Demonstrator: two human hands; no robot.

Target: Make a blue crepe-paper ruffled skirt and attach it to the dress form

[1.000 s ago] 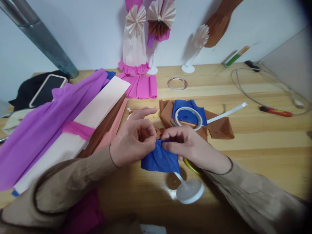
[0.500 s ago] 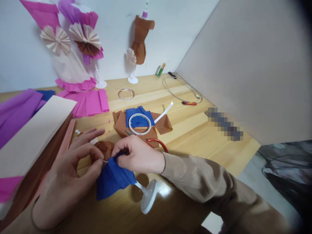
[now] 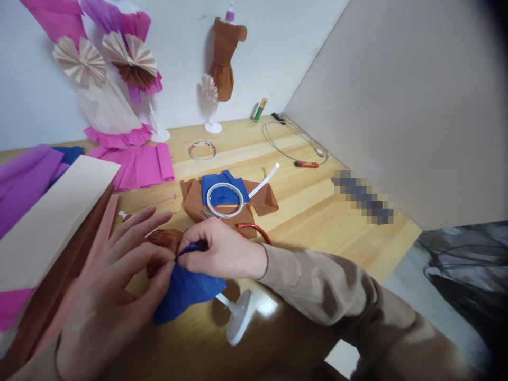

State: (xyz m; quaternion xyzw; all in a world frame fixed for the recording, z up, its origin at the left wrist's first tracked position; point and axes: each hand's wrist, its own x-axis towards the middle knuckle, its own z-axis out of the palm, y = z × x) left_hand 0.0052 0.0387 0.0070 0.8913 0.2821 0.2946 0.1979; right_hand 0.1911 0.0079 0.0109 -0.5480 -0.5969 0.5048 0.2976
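A small dress form lies tilted on the table between my hands, its round white base (image 3: 241, 317) toward the lower right. Brown crepe paper (image 3: 164, 239) covers its upper part, and a blue crepe paper skirt (image 3: 190, 296) hangs around the lower part. My left hand (image 3: 130, 275) pinches the skirt's upper edge between thumb and index finger, with the other fingers spread. My right hand (image 3: 222, 251) is closed on the same edge just beside it. The fingers hide the spot where paper and form meet.
Beyond my hands lie a tape roll (image 3: 225, 200) on blue and brown paper, and red-handled scissors (image 3: 256, 230). Paper sheets (image 3: 59, 222) are stacked at left. Dressed forms (image 3: 224, 63) stand by the wall. A red cutter (image 3: 306, 164) and a cable (image 3: 293, 153) lie at right.
My left fingertips have moved right, up against the blue paper's edge. The thin white strand that showed between them and the paper is now hidden. The view has shifted slightly.
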